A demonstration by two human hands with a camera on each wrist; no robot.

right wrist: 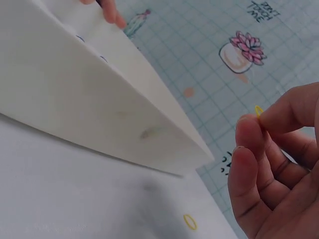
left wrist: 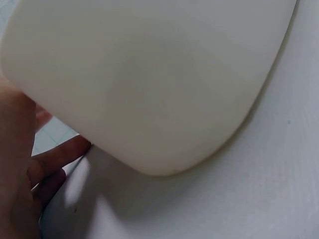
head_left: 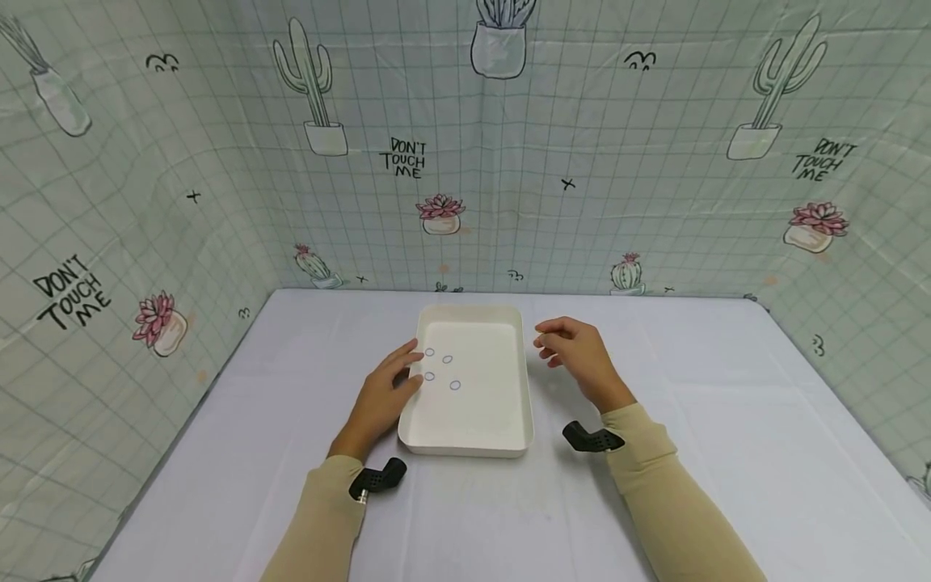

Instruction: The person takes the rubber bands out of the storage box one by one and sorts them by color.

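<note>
A white rectangular tray [head_left: 494,404] lies on the table, with several small thin blue rings [head_left: 455,385] in its left half. My left hand [head_left: 378,400] rests at the tray's left edge, fingertips and thumb over the rim with a gap between them. To the right of the tray, my right hand [head_left: 582,360] is raised over the cloth. In the right wrist view, its thumb and index finger pinch a small yellow ring [right wrist: 258,110], partly hidden by the fingertips. Another yellow ring [right wrist: 190,222] lies on the cloth beside the tray.
A white cloth [head_left: 727,420] covers the table. Behind and on both sides hangs a gridded curtain [head_left: 524,218] printed with cacti and lettering. Black wrist camera mounts [head_left: 592,437] sit on both sleeves near the tray.
</note>
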